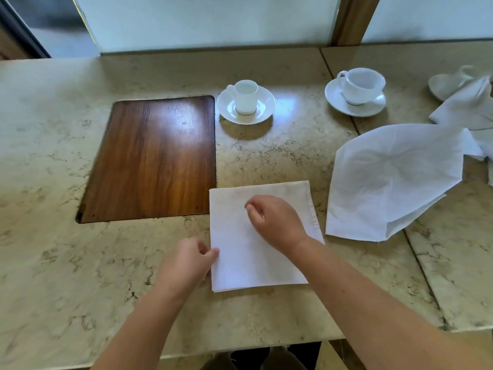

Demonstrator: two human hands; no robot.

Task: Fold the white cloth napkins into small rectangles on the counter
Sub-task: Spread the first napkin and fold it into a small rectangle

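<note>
Two hands on folded napkin [253, 252] | left hand [186, 260] pinches its left edge | right hand [277, 222] curled, resting on top

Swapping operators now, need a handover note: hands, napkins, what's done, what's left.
Left hand: fingers pinching the left edge of the folded napkin, near its lower half.
Right hand: resting on top of that napkin, fingers curled, holding nothing.
The folded napkin lies flat on the counter, layered, roughly square, so probably a fold or more to go.
Unfolded napkin lies rumpled to the right; another crumpled cloth at far right.
Left: finish this one, then fold the others.
</note>
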